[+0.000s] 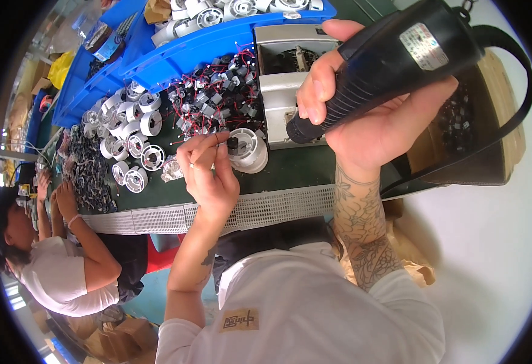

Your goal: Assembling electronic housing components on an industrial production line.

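Observation:
My right hand is wrapped round a black electric screwdriver, whose nose points down and left at the front of a silver-grey screw feeder. The tip of the driver is hard to make out there. My left hand has its fingers drawn together beside a white round housing. At its fingertips, a small black part shows at the housing's left side. Whether the fingers pinch this part or something smaller is hidden.
Small motors with red wires lie heaped behind my left hand. Several white ring housings stand to the left, near dark wired parts. Blue bins line the back. A co-worker sits at left; a cardboard box is at right.

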{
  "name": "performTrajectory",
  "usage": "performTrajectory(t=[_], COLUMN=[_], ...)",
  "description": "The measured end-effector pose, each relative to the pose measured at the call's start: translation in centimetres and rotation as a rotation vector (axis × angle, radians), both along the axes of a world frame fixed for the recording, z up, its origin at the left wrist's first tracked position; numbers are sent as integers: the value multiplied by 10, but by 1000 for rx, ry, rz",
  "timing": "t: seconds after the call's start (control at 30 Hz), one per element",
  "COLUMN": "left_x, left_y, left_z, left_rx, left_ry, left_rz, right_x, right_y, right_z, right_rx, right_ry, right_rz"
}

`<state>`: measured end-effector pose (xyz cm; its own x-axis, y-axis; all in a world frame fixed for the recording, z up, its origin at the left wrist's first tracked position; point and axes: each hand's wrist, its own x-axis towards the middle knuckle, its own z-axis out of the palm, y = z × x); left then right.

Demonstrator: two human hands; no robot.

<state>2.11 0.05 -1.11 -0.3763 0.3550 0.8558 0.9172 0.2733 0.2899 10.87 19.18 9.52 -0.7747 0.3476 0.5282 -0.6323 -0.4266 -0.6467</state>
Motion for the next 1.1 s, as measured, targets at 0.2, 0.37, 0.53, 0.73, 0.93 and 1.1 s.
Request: performTrajectory(t=[0.2,0.37,0.53,0.73,0.93,1.1], left_x=[18,85,149,160,79,34], left_y=[-4,19,114,107,16,-21], left_z=[34,83,86,77,49,26], left_rx=[-41,41,-77,-203,-119,-279], left_ry=[-100,-435,-334,-334,-600,-500], left_rz=[-74,-623,-936,-859,-386,115], right_x=[-9,-28,-28,-13,-2,-5], right_y=[5,7,1,8,38,23], right_z=[-5,-6,-16,-10,-16,4], right_rx=[-52,-38,-96,-90,-57,-549], right_ry=[7,-2,-24,-28,-119,148], right_rz=[-154,-176,-125,-95,-38,494])
